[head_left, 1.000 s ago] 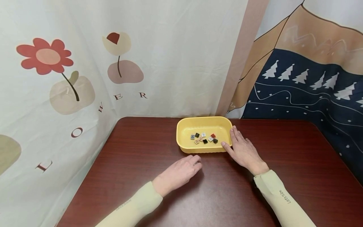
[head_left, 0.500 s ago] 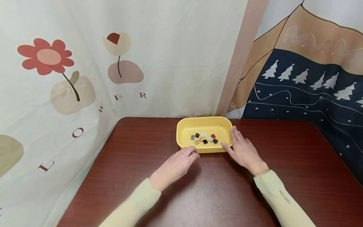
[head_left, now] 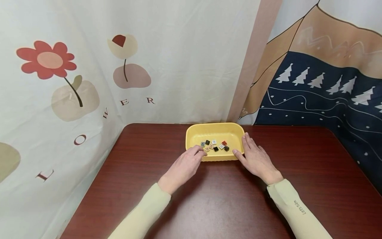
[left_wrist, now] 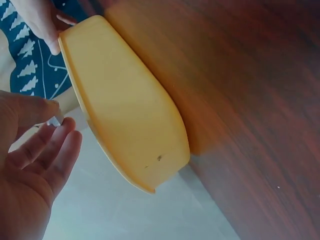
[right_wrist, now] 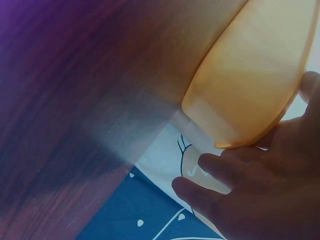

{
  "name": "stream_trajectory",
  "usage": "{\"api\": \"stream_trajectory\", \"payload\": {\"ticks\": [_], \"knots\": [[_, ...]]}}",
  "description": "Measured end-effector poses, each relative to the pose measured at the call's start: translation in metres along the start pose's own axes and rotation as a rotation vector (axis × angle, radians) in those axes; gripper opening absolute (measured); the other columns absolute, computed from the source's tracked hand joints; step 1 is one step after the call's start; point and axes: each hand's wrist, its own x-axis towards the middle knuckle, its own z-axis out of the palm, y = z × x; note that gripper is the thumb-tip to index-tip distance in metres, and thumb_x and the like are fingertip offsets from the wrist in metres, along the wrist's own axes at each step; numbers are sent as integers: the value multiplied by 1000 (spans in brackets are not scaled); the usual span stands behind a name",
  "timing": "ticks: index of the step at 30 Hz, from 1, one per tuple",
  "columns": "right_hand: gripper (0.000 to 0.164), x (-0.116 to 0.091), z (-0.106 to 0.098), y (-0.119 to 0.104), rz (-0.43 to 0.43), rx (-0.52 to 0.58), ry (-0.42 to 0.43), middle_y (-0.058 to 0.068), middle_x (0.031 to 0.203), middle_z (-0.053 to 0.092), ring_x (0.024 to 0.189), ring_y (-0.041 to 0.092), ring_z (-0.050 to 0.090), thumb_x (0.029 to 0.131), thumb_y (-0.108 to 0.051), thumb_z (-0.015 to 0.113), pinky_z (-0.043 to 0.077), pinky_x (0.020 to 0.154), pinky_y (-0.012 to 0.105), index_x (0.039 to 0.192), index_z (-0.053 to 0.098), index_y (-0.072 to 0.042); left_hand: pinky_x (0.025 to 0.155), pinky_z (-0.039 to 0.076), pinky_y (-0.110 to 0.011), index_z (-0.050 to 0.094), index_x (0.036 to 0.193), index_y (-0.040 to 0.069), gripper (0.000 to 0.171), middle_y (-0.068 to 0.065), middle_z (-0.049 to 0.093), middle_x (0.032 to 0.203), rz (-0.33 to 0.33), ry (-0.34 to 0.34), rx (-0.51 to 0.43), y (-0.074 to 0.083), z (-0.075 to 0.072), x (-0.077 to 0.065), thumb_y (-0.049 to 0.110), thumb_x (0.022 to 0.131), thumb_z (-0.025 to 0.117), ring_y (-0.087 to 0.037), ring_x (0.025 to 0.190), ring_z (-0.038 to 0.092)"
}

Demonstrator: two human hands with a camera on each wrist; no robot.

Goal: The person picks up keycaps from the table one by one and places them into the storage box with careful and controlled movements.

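Observation:
A yellow plastic basin [head_left: 215, 158] stands at the back of the table, with several small square keycaps [head_left: 214, 142] in white, black, red, beige and grey on its floor. At its near left rim is my left hand [head_left: 183, 167], fingertips over the edge. Between thumb and fingers it pinches a small pale keycap [left_wrist: 55, 121], partly hidden by the fingers. My right hand [head_left: 258, 161] holds the basin's near right corner, thumb over the front rim and fingers along the outer right side. In the right wrist view, two of those fingers [right_wrist: 220, 167] extend past the end wall.
The dark red wooden table [head_left: 232, 202] ends just behind the basin. A white cloth with flower prints [head_left: 191, 66] hangs at the back and left, and a dark blue cloth with trees [head_left: 322, 99] hangs at the right.
My left hand has moved up and slightly left, from in front of the basin to its near left rim. My right hand and the basin have stayed in place.

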Motion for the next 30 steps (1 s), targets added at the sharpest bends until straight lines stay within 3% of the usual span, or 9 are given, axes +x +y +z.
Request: {"api": "stream_trajectory", "payload": {"ticks": [5, 10, 22, 30], "knots": [[89, 0, 0, 0, 0, -2, 1, 26, 170, 12, 154, 42, 22, 107, -61, 37, 30, 114, 68, 160, 20, 9, 86, 56, -30, 70, 110, 1, 17, -8, 64, 107, -17, 42, -28, -7, 3, 9, -7, 95, 67, -22, 96, 66], [90, 0, 0, 1, 2, -2, -1, 25, 170, 11, 154, 42, 22, 107, -61, 37, 30, 114, 67, 160, 20, 9, 84, 56, -30, 70, 109, 0, 16, -8, 63, 105, -44, 32, -23, -13, 6, 18, -8, 96, 64, -22, 95, 66], [90, 1, 0, 0, 4, -4, -2, 25, 170, 12, 154, 42, 22, 107, -62, 36, 30, 114, 67, 161, 19, 9, 82, 57, -36, 71, 107, 2, 15, -11, 65, 103, -130, -100, 40, -22, 15, 39, -5, 99, 61, -27, 92, 67], [89, 0, -1, 0, 1, -5, -4, 25, 170, 11, 154, 43, 23, 107, -60, 38, 30, 114, 66, 160, 19, 9, 75, 57, -37, 70, 103, 0, 12, -13, 64, 99, -140, -188, 54, -29, 19, 46, -8, 95, 64, -30, 85, 67]]}}
